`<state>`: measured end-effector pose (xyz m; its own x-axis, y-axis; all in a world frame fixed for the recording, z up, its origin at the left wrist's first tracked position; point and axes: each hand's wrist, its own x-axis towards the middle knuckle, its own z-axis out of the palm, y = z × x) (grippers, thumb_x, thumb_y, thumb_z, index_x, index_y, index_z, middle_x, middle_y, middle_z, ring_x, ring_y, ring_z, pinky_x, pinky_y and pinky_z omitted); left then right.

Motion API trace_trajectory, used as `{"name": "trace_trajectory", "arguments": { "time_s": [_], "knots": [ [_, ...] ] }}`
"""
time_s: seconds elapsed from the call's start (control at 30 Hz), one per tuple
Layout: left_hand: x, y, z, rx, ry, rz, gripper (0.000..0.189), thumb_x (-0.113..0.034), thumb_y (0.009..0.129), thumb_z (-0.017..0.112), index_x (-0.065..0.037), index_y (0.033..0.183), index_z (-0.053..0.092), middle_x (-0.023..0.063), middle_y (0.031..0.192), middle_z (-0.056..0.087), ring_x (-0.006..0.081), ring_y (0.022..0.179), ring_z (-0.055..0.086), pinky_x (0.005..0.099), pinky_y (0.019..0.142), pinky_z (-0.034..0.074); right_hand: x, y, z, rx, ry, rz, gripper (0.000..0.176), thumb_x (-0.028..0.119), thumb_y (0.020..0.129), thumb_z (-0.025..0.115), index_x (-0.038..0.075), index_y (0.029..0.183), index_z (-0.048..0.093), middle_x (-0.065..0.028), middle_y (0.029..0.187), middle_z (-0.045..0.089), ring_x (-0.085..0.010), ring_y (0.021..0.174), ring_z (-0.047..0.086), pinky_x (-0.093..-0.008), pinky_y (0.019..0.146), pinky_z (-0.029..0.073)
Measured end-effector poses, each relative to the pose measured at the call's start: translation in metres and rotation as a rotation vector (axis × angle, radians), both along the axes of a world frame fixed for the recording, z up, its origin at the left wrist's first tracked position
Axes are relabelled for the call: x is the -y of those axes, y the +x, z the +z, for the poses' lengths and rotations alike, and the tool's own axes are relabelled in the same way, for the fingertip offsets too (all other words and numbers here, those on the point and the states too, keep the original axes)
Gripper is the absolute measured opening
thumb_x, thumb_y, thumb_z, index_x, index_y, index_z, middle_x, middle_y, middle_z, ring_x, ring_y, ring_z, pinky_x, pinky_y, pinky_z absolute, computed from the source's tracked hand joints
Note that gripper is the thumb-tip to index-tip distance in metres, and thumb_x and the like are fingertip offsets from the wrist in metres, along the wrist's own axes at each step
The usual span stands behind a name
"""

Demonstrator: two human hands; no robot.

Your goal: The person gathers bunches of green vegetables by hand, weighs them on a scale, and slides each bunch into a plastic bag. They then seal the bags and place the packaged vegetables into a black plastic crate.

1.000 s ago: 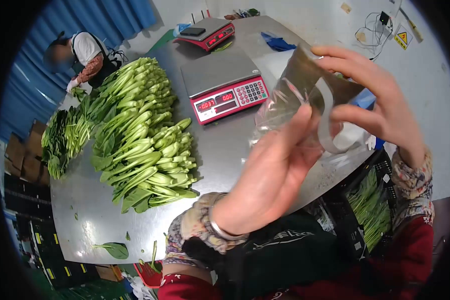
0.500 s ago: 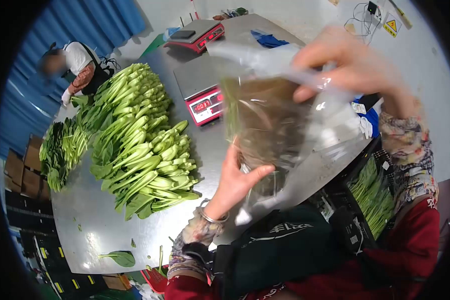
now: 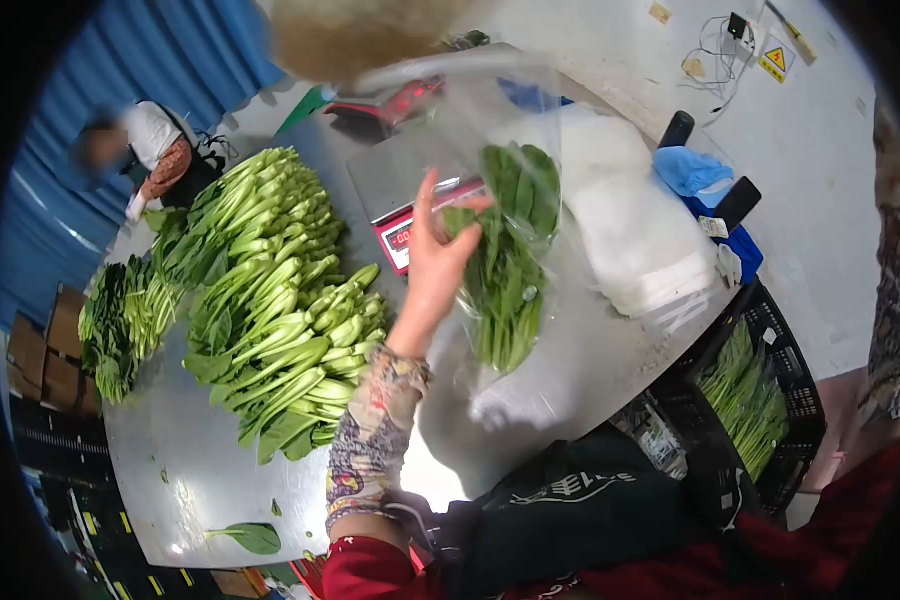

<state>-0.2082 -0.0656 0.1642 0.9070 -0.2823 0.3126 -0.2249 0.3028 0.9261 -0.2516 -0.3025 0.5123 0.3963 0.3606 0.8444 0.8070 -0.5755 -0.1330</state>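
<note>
My left hand (image 3: 435,265) reaches up over the middle of the metal table, its index finger pointing up. Its thumb and other fingers close on the left side of a clear plastic bag (image 3: 510,260). Leafy greens stand inside the bag, leaves up and stems down. The bag's top is blurred. At the right edge my right arm shows only as a patterned sleeve (image 3: 895,270); the hand is out of sight. A red scale (image 3: 395,240) is partly hidden behind my left hand and the bag.
A long pile of green vegetables (image 3: 290,300) covers the table's left part. White bags (image 3: 630,210) and a blue cloth (image 3: 690,172) lie right. A black crate (image 3: 805,395) holds greens. A person (image 3: 155,140) works far left. A brown blur (image 3: 360,35) crosses the top.
My right hand has left the bag and gone out of view. The bag has turned, so its greens show clearly. My left hand has moved up and left; the white bags are now uncovered.
</note>
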Motion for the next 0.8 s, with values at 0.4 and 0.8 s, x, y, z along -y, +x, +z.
{"name": "trace_trajectory", "arguments": {
  "time_s": [0.4,0.8],
  "knots": [
    [0.017,-0.166,-0.084,0.827,1.014,-0.565,0.076,-0.003,0.070,0.056,-0.014,0.141,0.030,0.0115,0.134,0.043,0.0288,0.134,0.030,0.0496,0.113,0.014,-0.018,0.121,-0.341,-0.113,-0.133,-0.048,0.035,0.000,0.075,0.054,0.009,0.106,0.065,-0.0086,0.107,0.065,-0.0256,0.109,0.057,-0.0331,0.094,0.043],
    [0.051,-0.320,-0.172,-1.177,0.235,-0.166,0.041,-0.040,0.094,0.049,0.000,0.100,0.054,0.0154,0.090,0.066,0.0215,0.081,0.066,0.0301,0.070,0.053,0.042,-0.067,-0.435,-1.236,-0.074,0.187,0.024,0.017,0.086,0.058,0.000,0.101,0.064,-0.0123,0.091,0.067,-0.0182,0.082,0.064,-0.0272,0.074,0.048]
  ]
}}
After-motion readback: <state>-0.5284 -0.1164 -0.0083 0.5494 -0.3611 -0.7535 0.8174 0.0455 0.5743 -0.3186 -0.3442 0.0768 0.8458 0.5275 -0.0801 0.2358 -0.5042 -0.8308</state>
